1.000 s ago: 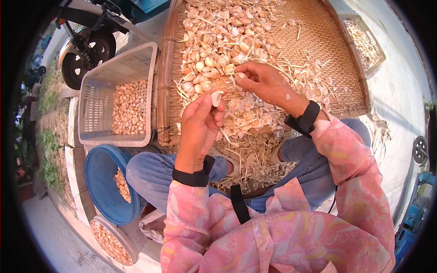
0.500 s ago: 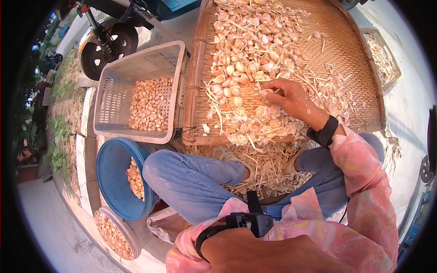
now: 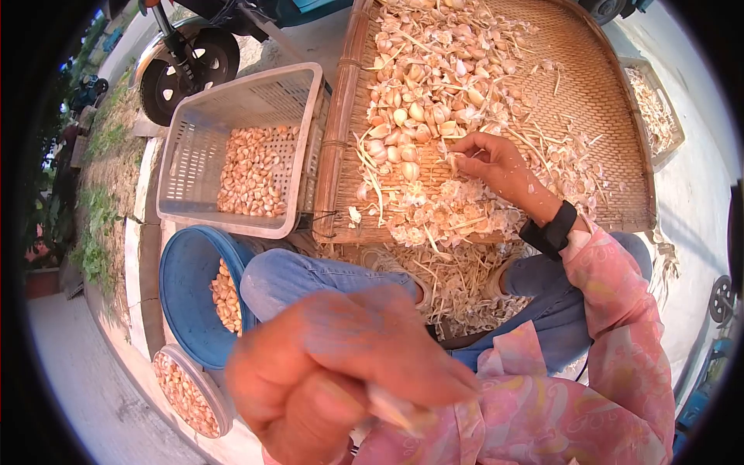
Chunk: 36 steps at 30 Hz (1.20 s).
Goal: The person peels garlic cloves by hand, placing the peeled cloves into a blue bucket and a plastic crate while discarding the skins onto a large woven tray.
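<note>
Close to the camera, my left hand (image 3: 333, 349) is closed, its thumb and finger pinching a pale garlic clove (image 3: 395, 409) that is blurred by motion. My right hand (image 3: 500, 167) is above the woven bamboo tray (image 3: 597, 108), fingertips pinched on a small papery piece of garlic (image 3: 453, 160). Around its fingers lie loose garlic cloves (image 3: 409, 115), with some whole bulbs among them. Dry skins and stalks (image 3: 434, 213) cover the near part of the tray.
Left of the tray, a plastic crate (image 3: 186, 190) holds cloves. Below it stand a blue bucket (image 3: 182, 287) and a round tub (image 3: 221, 395), both with cloves in them. Husks (image 3: 465, 291) litter the ground between my legs. A crate of scraps (image 3: 674, 128) stands at right; a wheeled vehicle (image 3: 213, 66) is upper left.
My left hand has swung up and leftward from the bottom edge, and a clove now shows in its fingers. My right hand keeps its pinch at nearly the same spot.
</note>
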{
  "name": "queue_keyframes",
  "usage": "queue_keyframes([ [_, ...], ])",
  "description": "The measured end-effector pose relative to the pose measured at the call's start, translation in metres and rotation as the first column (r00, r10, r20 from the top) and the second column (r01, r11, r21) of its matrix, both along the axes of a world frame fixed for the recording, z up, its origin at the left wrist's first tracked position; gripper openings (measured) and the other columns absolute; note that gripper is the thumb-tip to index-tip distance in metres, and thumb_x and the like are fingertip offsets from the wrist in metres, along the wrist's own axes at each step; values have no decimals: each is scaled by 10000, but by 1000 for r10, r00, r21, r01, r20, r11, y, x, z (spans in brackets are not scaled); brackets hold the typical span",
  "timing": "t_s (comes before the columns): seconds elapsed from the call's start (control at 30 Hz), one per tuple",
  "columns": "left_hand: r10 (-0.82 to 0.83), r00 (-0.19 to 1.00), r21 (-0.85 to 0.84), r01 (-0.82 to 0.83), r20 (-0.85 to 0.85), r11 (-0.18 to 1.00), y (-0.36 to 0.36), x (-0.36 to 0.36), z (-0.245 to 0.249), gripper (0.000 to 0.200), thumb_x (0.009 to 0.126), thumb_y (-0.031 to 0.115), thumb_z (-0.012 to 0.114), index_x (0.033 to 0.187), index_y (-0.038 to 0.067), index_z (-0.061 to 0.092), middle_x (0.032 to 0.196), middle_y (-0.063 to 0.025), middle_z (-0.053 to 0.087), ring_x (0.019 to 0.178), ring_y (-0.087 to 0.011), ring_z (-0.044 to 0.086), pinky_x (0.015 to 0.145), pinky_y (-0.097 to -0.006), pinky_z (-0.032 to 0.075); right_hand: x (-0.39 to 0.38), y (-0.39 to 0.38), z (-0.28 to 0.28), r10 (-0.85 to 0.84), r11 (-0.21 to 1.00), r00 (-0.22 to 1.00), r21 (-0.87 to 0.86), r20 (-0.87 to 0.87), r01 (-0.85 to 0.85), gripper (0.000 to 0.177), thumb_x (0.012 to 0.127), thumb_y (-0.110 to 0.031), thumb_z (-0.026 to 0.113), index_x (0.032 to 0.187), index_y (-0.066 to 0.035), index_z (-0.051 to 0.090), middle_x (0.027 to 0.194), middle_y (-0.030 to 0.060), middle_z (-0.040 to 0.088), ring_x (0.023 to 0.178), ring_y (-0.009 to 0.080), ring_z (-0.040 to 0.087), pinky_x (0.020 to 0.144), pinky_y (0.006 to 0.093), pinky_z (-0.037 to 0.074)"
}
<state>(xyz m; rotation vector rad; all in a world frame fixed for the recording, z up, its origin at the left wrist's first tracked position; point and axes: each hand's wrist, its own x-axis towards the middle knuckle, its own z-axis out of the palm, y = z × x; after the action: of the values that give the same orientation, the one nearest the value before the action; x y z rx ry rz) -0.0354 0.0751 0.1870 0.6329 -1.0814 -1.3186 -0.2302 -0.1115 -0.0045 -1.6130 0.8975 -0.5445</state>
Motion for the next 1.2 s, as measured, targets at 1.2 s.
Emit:
queue_keyframes([
  [1.2,452,665,-80,-511,594,856,-80,-69,-169,173,945,162,476,983,10,550,747,-14,586,605,-35,488,531,-179,419,26,33,19,-212,899,974,-373,85,228,298,924,-286,490,837,-1,482,670,91,529,569,146,510,497,333,398],
])
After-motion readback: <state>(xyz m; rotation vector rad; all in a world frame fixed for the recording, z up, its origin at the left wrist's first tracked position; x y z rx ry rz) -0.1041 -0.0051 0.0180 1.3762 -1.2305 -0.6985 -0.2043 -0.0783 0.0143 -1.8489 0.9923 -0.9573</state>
